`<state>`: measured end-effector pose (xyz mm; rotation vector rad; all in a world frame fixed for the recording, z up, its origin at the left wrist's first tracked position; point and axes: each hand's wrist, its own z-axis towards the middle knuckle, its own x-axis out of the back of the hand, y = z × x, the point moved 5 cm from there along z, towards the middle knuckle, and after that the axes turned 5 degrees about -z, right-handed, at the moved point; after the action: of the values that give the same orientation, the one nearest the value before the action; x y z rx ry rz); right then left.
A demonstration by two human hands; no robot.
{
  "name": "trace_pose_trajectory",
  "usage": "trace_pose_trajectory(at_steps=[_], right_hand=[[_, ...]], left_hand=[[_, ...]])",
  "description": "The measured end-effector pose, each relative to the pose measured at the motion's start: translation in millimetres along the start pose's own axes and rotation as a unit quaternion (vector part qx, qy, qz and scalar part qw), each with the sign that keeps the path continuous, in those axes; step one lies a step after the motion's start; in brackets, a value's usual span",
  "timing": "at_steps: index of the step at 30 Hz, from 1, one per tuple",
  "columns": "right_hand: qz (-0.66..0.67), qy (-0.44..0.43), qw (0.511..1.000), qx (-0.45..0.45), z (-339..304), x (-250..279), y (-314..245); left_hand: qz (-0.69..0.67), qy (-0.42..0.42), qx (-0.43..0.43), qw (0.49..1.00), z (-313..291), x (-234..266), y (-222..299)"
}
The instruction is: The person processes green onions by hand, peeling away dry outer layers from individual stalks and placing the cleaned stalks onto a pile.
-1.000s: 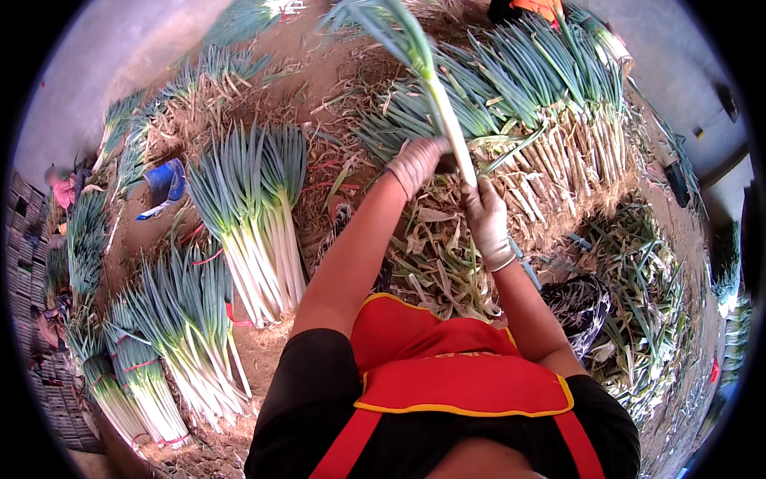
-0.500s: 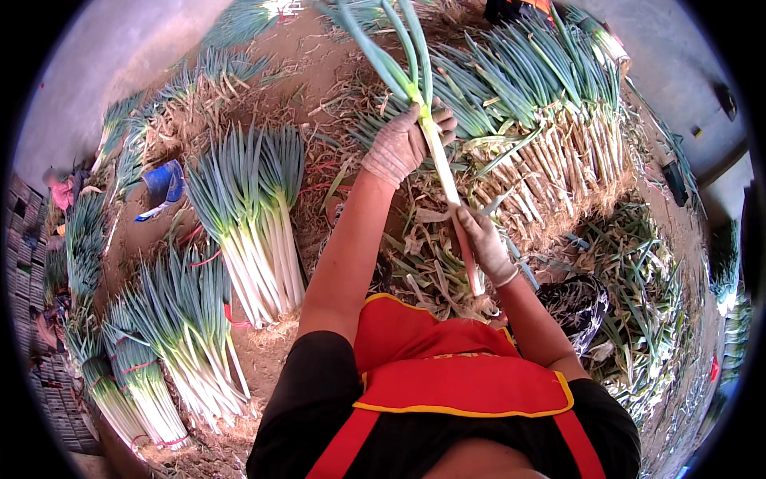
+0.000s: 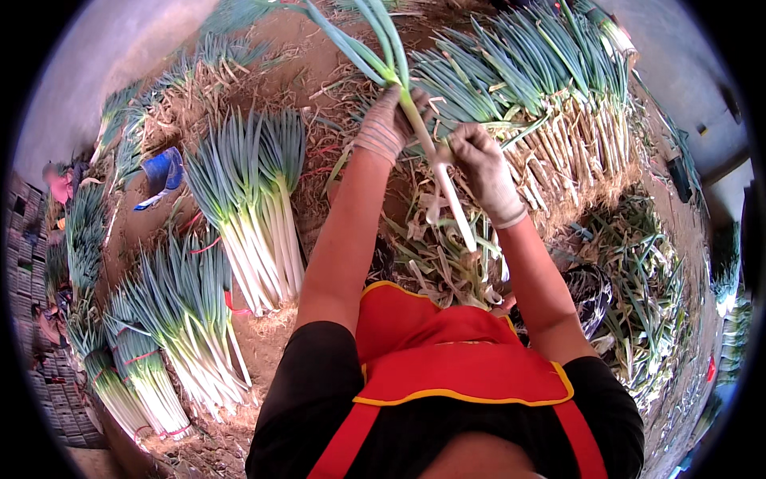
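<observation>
I hold one long leek (image 3: 447,191) in front of me, its green leaves pointing away and its white stalk pointing toward my chest. My left hand (image 3: 387,124), in a pale glove, grips it where green meets white. My right hand (image 3: 483,164), also gloved, is closed on the white stalk just below, with a strip of outer skin hanging from it. Below the hands lies a heap of peeled skins and trimmings (image 3: 447,267).
A large unsorted pile of leeks (image 3: 550,104) lies ahead on the right. Tied bundles of cleaned leeks (image 3: 251,215) lie on the dirt floor at the left, more bundles (image 3: 171,319) nearer me. A blue cloth (image 3: 163,172) lies far left. Green waste (image 3: 638,279) is at the right.
The leek has been drawn back toward my body. My right hand has slid up the white stalk closer to the left hand, which has moved a little left.
</observation>
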<state>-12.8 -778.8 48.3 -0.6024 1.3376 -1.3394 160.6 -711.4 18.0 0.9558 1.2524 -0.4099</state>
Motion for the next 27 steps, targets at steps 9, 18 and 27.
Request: trace_pose_trajectory(at_steps=[9, 18, 27], right_hand=[[-0.64, -0.094, 0.696, -0.312, -195.1, 152.1, 159.7], [-0.672, 0.091, 0.733, 0.057, -27.4, 3.2, 37.1], [-0.035, -0.141, 0.933, -0.328, -13.8, -45.9, 66.1]], left_hand=[[0.011, 0.031, -0.095, 0.995, 1.7, 20.3, 55.0], [-0.041, 0.009, -0.053, 0.998, 3.4, 7.8, 22.8], [-0.218, -0.326, 0.171, 0.904, -14.7, -34.1, 31.4]])
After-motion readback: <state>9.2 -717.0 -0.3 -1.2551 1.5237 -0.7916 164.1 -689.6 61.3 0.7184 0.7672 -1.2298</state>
